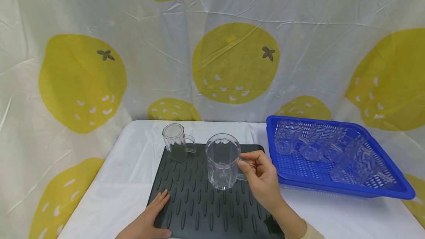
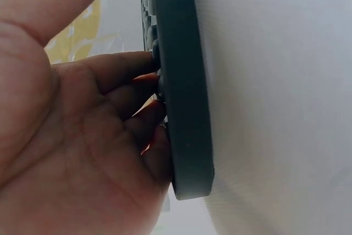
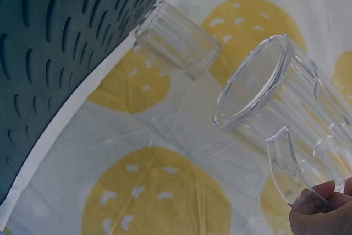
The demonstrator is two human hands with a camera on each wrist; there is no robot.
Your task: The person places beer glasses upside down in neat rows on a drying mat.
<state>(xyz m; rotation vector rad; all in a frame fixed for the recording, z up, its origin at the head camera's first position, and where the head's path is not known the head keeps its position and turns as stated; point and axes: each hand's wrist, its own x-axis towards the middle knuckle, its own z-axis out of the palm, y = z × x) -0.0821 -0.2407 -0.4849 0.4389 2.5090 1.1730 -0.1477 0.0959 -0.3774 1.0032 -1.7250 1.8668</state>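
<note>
My right hand (image 1: pixel 260 176) pinches the handle of a clear glass mug (image 1: pixel 223 161) between thumb and fingers. It holds that mug above the middle of a dark ribbed mat (image 1: pixel 206 209). In the right wrist view, the held mug (image 3: pixel 275 92) slants across the right side, with fingertips at its handle. A second glass mug (image 1: pixel 176 145) stands at the mat's far left corner, its handle pointing right. At the mat's near left edge lies my left hand (image 1: pixel 151 215), fingers extended onto the mat. The left wrist view shows its fingertips touching the mat's ribbed face (image 2: pixel 184 92).
To the right, a blue plastic basket (image 1: pixel 299 174) contains several clear glass mugs (image 1: pixel 315 146) lying close together. White cloth (image 1: pixel 109 187) covers the table under the mat. Behind the table hangs a white curtain (image 1: pixel 159 65) printed with yellow lemons.
</note>
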